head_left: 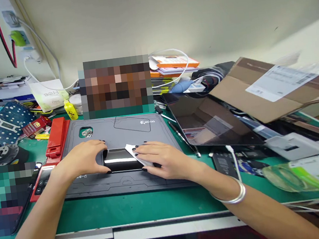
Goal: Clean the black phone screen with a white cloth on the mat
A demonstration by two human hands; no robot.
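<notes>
A black, glossy smartphone [120, 163] lies sideways on a grey work mat [112, 185]. My left hand [85, 157] grips its left end, thumb at the near edge and fingers at the far edge. Under the fingers of my right hand [164, 159] is a folded white wipe [133, 152], pressed on the right part of the phone's screen. The phone's right end is hidden by that hand and the wipe.
To the left stands a red device [56, 140] with buttons. On the right are a dark tablet [211, 119], an opened cardboard box [231, 91], a pen-like tool [183, 138] and a white cable [234, 160]. A yellow bottle [70, 110] stands behind the mat.
</notes>
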